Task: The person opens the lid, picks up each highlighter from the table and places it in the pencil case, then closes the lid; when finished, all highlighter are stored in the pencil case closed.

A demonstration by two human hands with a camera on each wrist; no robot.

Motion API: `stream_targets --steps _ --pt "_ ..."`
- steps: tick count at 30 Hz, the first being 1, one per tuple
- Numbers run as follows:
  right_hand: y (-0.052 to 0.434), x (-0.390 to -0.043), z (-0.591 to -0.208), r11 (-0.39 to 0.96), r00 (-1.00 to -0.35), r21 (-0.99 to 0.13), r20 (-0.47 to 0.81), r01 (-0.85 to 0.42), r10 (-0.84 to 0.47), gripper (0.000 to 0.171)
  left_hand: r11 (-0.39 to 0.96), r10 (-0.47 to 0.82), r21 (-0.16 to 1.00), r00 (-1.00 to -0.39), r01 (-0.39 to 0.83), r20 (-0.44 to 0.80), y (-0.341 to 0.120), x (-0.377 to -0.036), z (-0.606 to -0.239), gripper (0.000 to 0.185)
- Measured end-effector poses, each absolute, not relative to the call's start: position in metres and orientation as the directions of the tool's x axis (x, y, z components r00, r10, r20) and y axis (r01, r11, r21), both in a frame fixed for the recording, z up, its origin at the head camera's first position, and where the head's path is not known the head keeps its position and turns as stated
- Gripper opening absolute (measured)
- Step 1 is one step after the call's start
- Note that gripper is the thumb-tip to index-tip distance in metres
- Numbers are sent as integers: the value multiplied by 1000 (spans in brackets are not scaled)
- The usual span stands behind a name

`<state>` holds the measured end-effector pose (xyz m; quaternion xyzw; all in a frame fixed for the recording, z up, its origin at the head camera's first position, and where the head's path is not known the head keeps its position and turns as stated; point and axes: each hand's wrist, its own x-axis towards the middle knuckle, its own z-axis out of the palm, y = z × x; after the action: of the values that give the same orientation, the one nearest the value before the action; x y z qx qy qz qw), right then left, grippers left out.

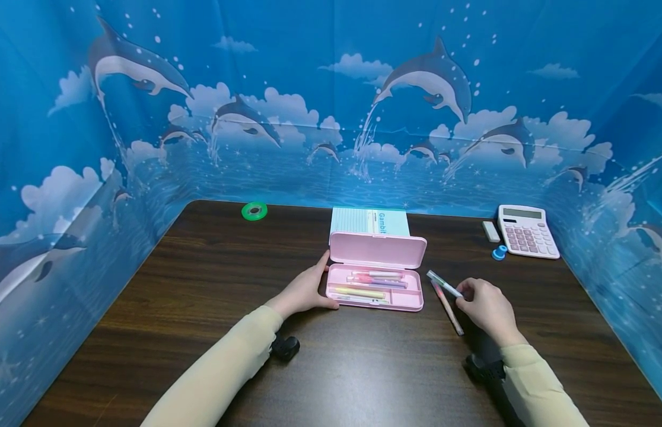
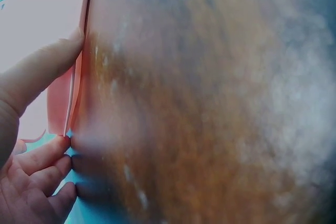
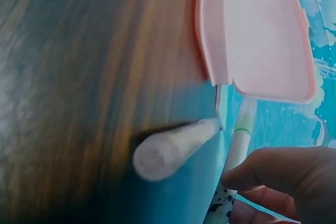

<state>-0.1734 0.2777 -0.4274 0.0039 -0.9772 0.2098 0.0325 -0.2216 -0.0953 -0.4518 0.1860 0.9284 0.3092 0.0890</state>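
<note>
An open pink pencil case (image 1: 375, 307) stands on the table with its lid raised, several pens (image 1: 365, 292) lying in its tray. My left hand (image 1: 308, 289) grips the case's left end, thumb at the front corner and fingers toward the back; in the left wrist view the thumb (image 2: 47, 66) presses on the pink edge. Between thumb and fingers, my right hand (image 1: 488, 308) pinches a white pen with a green ring (image 3: 240, 148), to the right of the case. Beneath that pen's far end, a pinkish pen (image 1: 447, 308) lies slanted on the table.
Behind the case lies a light blue notebook (image 1: 357, 220). A green tape roll (image 1: 254, 211) sits at the back left. At the back right are a calculator (image 1: 528, 232), a white eraser-like block (image 1: 490, 231) and a small blue object (image 1: 499, 253). A dolphin-print curtain (image 1: 309, 89) surrounds the table.
</note>
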Motion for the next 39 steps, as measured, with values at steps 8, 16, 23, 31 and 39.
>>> stream_targets --steps 8,16,23,31,39 --pt "262 -175 -426 914 -994 -399 108 -76 -35 13 739 401 606 -915 293 -47 -95 -221 -451 122" --pt "241 -179 -425 904 -987 -406 138 -133 -83 15 740 399 607 -915 289 -50 -97 -222 -452 122" --pt "222 -180 -423 893 -978 -405 155 -194 -142 14 737 404 609 -913 294 -49 -96 -220 -448 123" --pt "202 -182 -425 883 -961 -390 193 -261 -198 15 739 404 606 -913 294 -50 -95 -218 -446 122" --pt "181 -184 -427 867 -937 -367 221 -336 -269 15 733 404 616 -913 290 -51 -95 -219 -447 123"
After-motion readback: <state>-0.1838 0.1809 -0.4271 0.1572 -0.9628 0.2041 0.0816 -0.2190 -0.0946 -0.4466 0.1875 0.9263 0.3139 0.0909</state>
